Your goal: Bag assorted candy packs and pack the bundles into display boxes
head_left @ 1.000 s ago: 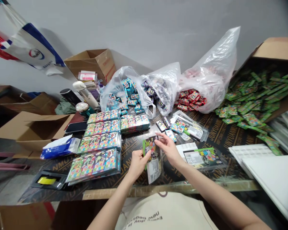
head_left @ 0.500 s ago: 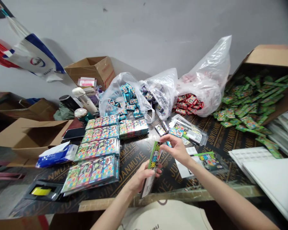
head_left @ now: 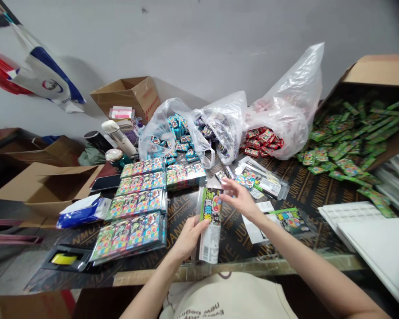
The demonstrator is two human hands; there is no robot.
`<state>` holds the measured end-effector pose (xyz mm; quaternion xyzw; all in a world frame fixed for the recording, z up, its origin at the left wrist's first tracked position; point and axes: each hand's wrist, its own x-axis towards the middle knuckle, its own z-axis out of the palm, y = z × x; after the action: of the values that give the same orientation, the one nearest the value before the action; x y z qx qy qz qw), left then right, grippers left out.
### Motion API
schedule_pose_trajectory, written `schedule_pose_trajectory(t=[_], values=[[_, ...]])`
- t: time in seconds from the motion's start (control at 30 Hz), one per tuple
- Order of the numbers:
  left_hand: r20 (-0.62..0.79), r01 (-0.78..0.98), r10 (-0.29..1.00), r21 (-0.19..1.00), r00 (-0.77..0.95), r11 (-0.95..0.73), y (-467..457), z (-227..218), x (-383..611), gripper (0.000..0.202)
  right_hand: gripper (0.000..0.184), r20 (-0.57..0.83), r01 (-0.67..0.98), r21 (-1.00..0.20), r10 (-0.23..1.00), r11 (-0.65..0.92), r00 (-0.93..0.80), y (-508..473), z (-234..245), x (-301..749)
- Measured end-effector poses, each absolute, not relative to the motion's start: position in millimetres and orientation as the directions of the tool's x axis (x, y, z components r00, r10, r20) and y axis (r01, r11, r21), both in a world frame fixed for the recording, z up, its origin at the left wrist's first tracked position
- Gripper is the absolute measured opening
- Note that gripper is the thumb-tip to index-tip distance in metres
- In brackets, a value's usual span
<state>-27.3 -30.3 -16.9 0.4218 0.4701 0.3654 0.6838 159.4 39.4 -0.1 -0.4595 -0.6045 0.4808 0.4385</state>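
The left hand (head_left: 190,232) is clamped on a packet (head_left: 210,241), thumb on its front, holding it lengthwise over the table (head_left: 294,175), close to the front edge. The packet's upper part is green and black with bright print, its lower part a pale label. The right hand (head_left: 242,200) is at the packet's upper right edge with fingers bent and a little apart; whether the fingertips grip the sleeve or only brush it, I cannot tell from this angle.

Right of the packet, a flat packet (head_left: 291,220) lies partly over a white sheet (head_left: 252,228). Behind the right hand are small boxes (head_left: 244,180) and more flat packets (head_left: 269,186). To the left stand rows of printed stacks (head_left: 128,235), with a yellow roll (head_left: 64,259) beside the nearest. Along the back, three clear bags (head_left: 279,122) hold blue, dark and red pieces; at far right, green packs (head_left: 347,166) spill from a carton (head_left: 379,73).
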Motion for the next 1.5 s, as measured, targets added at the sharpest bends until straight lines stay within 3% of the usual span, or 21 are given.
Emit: schedule_pose_trajectory(t=[0.1, 0.23, 0.37, 0.43, 0.6, 0.73, 0.83, 0.9, 1.03, 1.17, 1.27, 1.4, 1.5], values=[[-0.240, 0.022, 0.947, 0.970, 0.213, 0.241, -27, -20, -29, 0.035, 0.034, -0.114, 0.016, -0.993, 0.876, -0.121, -0.469, 35, -11, 151], [-0.149, 0.181, 0.981, 0.975, 0.124, 0.125, -23, -29, -30, 0.041, 0.029, -0.100, -0.067, -0.988, 0.917, -0.136, -0.386, 30, -20, 144], [-0.175, 0.039, 0.984, 0.984, 0.044, 0.174, -17, -36, -30, 0.039, 0.035, -0.255, -0.072, -0.932, 0.786, -0.355, -0.564, 14, -35, 144], [-0.184, -0.018, 0.983, 0.983, 0.014, 0.184, -15, -39, -30, 0.035, 0.036, -0.277, -0.041, -0.927, 0.756, -0.372, -0.593, 6, -44, 148], [-0.160, -0.053, 0.984, 0.985, 0.085, 0.164, -15, -48, -25, 0.030, 0.041, -0.219, -0.048, -0.960, 0.842, -0.278, -0.494, 10, -49, 160], [-0.204, -0.184, 0.945, 0.949, 0.255, 0.255, -18, -48, -9, 0.032, 0.038, -0.166, -0.283, -0.937, 0.975, -0.203, -0.150, 22, -35, 156], [-0.256, -0.434, 0.964, 0.862, 0.077, 0.264, -16, -35, 10, 0.047, 0.029, -0.189, -0.392, -0.910, 0.976, -0.134, 0.105, 21, -26, 142], [-0.300, -0.580, 0.952, 0.786, -0.056, 0.213, -13, -25, 23, 0.043, 0.032, -0.220, -0.420, -0.899, 0.955, -0.120, 0.199, 15, -24, 132], [-0.369, -0.679, 0.927, 0.699, -0.071, 0.226, -5, -17, 36, 0.038, 0.032, -0.266, -0.400, -0.906, 0.920, -0.136, 0.289, 8, -24, 124], [-0.332, -0.580, 0.941, 0.780, -0.068, 0.233, 0, -17, 23, 0.020, 0.015, -0.220, -0.392, -0.911, 0.954, -0.127, 0.203, 8, -26, 134], [-0.201, -0.364, 0.979, 0.914, -0.019, 0.180, -1, -7, 5, 0.019, 0.009, -0.223, -0.391, -0.904, 0.972, -0.175, 0.080, 7, -26, 149], [0.042, 0.053, 0.994, 0.997, 0.098, -0.047, -10, 11, -12, 0.016, 0.016, -0.020, -0.140, -0.990, 1.000, -0.020, -0.002, -1, -22, 167], [0.115, 0.193, 0.986, 0.972, 0.122, -0.138, -12, 17, -18, 0.008, 0.014, 0.137, 0.023, -0.990, 0.987, 0.140, -0.087, -6, -16, 172]])
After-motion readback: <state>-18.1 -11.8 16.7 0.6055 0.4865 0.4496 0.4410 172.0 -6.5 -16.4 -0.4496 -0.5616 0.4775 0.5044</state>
